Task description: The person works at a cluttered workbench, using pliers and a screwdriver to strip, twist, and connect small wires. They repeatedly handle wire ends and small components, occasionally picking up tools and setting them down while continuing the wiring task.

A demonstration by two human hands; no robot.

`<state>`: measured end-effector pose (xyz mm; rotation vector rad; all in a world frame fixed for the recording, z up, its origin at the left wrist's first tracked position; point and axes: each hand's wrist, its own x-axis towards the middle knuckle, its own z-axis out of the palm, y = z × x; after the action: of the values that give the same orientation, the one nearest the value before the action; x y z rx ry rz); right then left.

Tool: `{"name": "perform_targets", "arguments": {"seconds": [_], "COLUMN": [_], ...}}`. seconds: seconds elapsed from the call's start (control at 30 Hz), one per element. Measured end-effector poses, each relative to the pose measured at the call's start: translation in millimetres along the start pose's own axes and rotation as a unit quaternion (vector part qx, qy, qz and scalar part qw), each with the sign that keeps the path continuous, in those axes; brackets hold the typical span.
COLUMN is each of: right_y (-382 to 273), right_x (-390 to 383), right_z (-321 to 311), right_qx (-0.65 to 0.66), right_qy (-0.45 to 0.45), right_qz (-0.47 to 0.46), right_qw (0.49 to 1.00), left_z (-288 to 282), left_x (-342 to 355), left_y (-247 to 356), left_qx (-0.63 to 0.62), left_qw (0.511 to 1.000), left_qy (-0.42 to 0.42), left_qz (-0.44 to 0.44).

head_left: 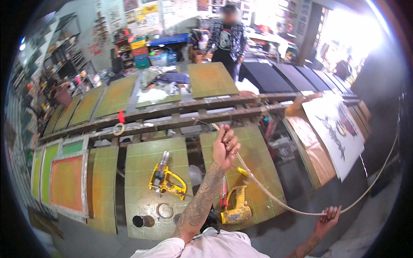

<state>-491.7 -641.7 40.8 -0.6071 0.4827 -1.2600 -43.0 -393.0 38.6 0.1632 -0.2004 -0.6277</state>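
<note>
My left hand (226, 148) is raised over the middle boards, fingers closed round a pale cord (262, 188) close to its tip. From there the cord sags down to my right hand (328, 220), which is closed on it at the lower right, and then curves up toward the right rim. Below my left hand, on a greenish board (262, 159), lie a yellow power tool (238, 208), red-handled pliers (223, 193) and a small yellow object (242, 171). Left of my forearm, another board (142, 167) bears a yellow-framed metal tool (165, 178), a thin ring (164, 210) and a black cylinder (138, 221).
A long rail (172, 118) crosses behind the boards, with a tape roll (118, 129) on it. Framed screens (69, 182) lean at the left. Printed paper (335, 129) overhangs the right boards. Across the rail stands a person (226, 38) near dark panels (269, 78).
</note>
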Motion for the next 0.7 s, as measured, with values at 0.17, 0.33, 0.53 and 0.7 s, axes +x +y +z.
{"name": "perform_targets", "arguments": {"seconds": [0.17, 0.33, 0.53, 0.7], "right_y": [44, 80, 118, 153], "right_x": [20, 34, -81, -142], "right_z": [-26, 57, 238, 309], "right_qx": [-0.145, -0.435, -0.383, -0.294], "right_qy": [0.035, 0.254, -0.317, -0.544], "right_qz": [0.018, -0.484, -0.347, -0.245], "right_qw": [0.989, 0.716, 0.795, 0.747], "left_z": [49, 56, 64, 77], "left_x": [-54, -102, -135, -148], "left_y": [32, 46, 60, 61], "left_qx": [0.169, 0.286, 0.361, 0.456], "left_qw": [0.986, 0.952, 0.928, 0.885], "left_qy": [-0.004, -0.104, -0.094, -0.078], "left_qz": [-0.006, 0.024, 0.006, 0.047]}}
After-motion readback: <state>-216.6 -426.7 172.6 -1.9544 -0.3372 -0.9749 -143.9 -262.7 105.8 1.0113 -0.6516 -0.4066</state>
